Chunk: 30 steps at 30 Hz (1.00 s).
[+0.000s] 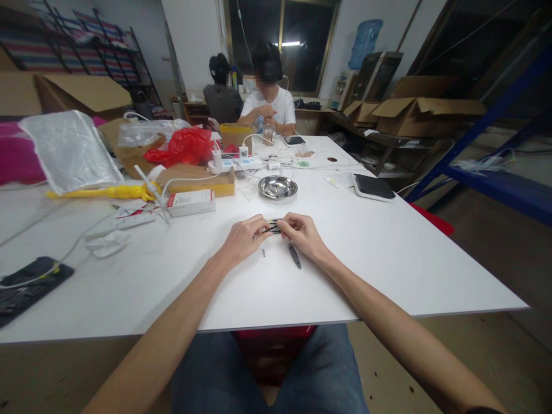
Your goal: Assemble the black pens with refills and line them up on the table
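Observation:
Above the white table (345,253), my two hands meet, fingers pinched around several thin dark rods (272,227) that look like pen refills. My left hand (245,237) grips them from the left side, and my right hand (302,233) holds their right ends. A bit of yellow shows near their upper edge; the fingers hide much of the rods. Just below my right hand lies a dark pen-like barrel (295,256). A tiny dark piece (263,253) rests below the left fingers. Beyond the hands stands a shiny metal dish (278,188) with small dark parts inside.
A white-and-red box (191,203), yellow object (107,192) and crumpled tissue (107,244) lie left. A dark device (32,287) sits near the left edge. A power strip (235,165) and cables lie behind the dish; a black-topped scale (373,187) stands right. A co-worker (276,106) sits opposite.

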### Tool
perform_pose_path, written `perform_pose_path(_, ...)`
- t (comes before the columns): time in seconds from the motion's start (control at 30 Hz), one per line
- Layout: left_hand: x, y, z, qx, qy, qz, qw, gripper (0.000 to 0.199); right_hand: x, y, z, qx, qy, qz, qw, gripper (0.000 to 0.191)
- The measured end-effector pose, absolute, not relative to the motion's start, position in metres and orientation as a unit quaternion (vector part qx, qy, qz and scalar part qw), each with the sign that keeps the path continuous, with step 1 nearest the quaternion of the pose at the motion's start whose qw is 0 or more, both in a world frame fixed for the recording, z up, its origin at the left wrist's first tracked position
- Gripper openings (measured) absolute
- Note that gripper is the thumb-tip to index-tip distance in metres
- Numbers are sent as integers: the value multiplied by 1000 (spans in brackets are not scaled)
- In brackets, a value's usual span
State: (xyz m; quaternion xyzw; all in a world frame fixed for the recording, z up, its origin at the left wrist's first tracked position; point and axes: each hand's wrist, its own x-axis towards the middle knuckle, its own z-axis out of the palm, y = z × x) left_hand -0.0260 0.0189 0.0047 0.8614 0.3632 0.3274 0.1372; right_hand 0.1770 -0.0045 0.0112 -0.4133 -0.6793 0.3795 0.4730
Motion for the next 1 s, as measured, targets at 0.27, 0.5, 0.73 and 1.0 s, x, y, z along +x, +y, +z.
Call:
perform_pose_path(0.27, -23, 16, 7, 858, 341, 360, 137, 7, 175, -7, 13, -454, -688, 370, 429, 56)
perform_pose_path(0.5, -23, 11, 14, 868, 341, 351, 87, 16, 175, -11, 14, -477, -680, 371, 415, 62)
perform_pose_path(0.73, -25, 13, 14, 865, 359, 345, 60, 28, 173, -9, 10, -416, -707, 402, 407, 46)
perform_pose_path(1.0, -31, 21, 11, 823, 456, 329, 85, 24, 169, -7, 7, -314, -871, 228, 301, 14)
